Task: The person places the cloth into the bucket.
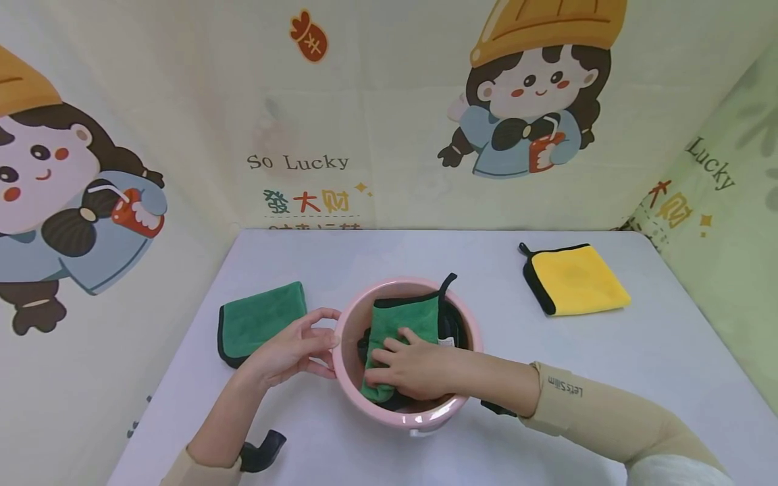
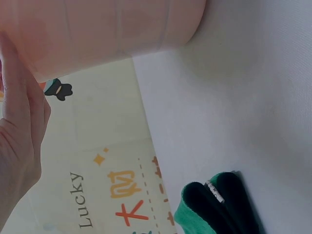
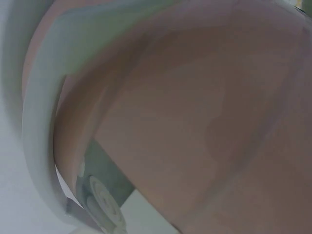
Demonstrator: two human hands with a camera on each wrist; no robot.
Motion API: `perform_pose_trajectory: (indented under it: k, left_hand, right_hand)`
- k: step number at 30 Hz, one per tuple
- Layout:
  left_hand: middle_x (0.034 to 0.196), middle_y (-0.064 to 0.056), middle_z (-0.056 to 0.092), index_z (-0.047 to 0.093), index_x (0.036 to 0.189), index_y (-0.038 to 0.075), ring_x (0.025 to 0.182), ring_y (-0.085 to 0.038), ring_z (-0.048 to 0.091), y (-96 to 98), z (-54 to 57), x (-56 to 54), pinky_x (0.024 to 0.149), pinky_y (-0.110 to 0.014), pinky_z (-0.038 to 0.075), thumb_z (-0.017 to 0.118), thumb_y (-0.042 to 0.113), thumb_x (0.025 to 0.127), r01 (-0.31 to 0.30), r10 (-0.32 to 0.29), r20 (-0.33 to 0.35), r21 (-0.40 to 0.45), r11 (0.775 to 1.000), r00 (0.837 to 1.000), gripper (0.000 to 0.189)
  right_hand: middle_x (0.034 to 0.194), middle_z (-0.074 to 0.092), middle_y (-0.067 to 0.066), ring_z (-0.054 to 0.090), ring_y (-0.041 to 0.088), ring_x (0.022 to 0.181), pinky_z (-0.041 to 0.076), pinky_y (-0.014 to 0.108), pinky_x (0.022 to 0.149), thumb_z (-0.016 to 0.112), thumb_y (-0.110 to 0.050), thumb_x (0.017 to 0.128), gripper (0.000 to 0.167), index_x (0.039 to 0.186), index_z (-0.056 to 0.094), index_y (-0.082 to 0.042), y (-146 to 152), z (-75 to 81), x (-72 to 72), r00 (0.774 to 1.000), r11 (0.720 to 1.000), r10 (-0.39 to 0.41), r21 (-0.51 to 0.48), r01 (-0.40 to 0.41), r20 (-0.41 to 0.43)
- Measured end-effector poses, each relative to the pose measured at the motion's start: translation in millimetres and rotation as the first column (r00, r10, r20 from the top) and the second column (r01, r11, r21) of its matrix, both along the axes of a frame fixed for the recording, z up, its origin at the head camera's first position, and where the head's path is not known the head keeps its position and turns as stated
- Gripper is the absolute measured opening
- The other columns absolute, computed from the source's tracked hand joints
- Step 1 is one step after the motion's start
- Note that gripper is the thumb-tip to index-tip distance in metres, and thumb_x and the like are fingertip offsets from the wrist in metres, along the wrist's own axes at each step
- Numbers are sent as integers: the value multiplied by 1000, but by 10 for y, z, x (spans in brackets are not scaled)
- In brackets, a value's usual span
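A pink bucket (image 1: 410,420) stands at the middle of the table, in the head view. Inside it my right hand (image 1: 407,364) rests on a folded green cloth (image 1: 404,317) with black edging, its fingers spread over the fabric. The cloth's black loop sticks up past the rim, and dark material shows beneath it. My left hand (image 1: 304,347) touches the bucket's left side at the rim, fingers apart; the left wrist view shows straight fingers along the outer wall (image 2: 112,29). Mostly bucket wall (image 3: 204,122) fills the right wrist view, where my right hand is hidden.
Another folded green cloth (image 1: 261,320) lies left of the bucket, partly behind my left hand. Toward the back right is a folded yellow cloth (image 1: 577,280) with black edging. A pale handle (image 3: 39,117) hangs on the bucket's outside. Printed fabric (image 1: 395,115) rises behind the table.
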State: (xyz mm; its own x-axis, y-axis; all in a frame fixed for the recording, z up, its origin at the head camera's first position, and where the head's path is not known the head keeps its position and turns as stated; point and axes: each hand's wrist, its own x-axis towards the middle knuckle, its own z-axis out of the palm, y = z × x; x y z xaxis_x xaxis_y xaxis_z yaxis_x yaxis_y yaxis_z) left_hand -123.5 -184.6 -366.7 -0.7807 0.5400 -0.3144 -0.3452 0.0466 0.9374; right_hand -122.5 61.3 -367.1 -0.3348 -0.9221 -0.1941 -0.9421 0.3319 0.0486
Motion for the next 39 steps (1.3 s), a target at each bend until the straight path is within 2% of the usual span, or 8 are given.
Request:
perform_pose_trajectory:
  k: [7,16,21,25,29,33,36,39]
  left_hand:
    - [94,-13,65,36,126,8,71,-22,66,-2,-10,3,70,-44,54,57,13,90,-1,1,-12,-10,1000,1000,42]
    - [91,-13,65,36,126,9,71,-22,66,-1,11,2,69,-43,54,56,13,90,5,-5,-9,7,1000,1000,41]
    - [92,-12,65,36,126,9,71,-21,66,3,21,6,69,-43,54,56,13,90,3,-3,-6,12,1000,1000,41]
    - [94,-14,65,37,126,9,71,-21,66,5,21,13,69,-43,54,56,13,90,3,-3,-11,16,1000,1000,41]
    - [95,-15,65,37,125,9,71,-22,66,5,15,14,69,-43,54,57,13,90,1,-1,-10,17,1000,1000,41]
    - [93,-15,65,37,125,9,70,-21,66,5,8,11,69,-43,54,58,13,90,1,-1,-8,16,1000,1000,41]
    - [92,-14,65,37,126,9,70,-21,66,4,3,8,69,-43,54,57,13,90,4,-4,-11,14,1000,1000,41]
    - [93,-14,65,37,126,9,70,-21,66,1,3,5,69,-43,54,57,12,90,7,-7,-16,12,1000,1000,41]
  right_hand:
    - [112,46,-10,40,9,102,33,35,93,53,-22,90,28,115,48,-34,1,9,9,998,998,-43,49,41,40]
    - [117,45,-7,39,13,107,32,44,100,66,-38,81,44,120,46,-34,26,41,-28,998,998,-60,-7,60,1]
    - [113,46,-6,40,13,103,32,43,96,66,-46,79,44,118,49,-33,76,82,-47,999,991,-25,-130,19,-46]
    - [109,47,-4,43,14,103,32,43,94,64,-40,83,37,116,52,-30,154,133,-107,997,958,-45,-284,24,-68]
    - [111,49,-1,46,17,105,32,47,93,64,-31,85,33,115,53,-25,314,212,-226,988,890,-142,-444,98,-68]
    - [115,50,5,44,23,109,28,51,92,66,-24,83,35,115,54,-20,597,283,-385,950,773,-307,-596,218,-51]
    - [118,48,11,41,29,112,24,55,93,68,-21,81,38,115,52,-17,865,285,-505,886,674,-461,-668,317,-45]
    - [124,44,15,36,33,117,22,58,93,68,-22,81,43,119,49,-15,1143,242,-615,793,571,-609,-700,430,-10]
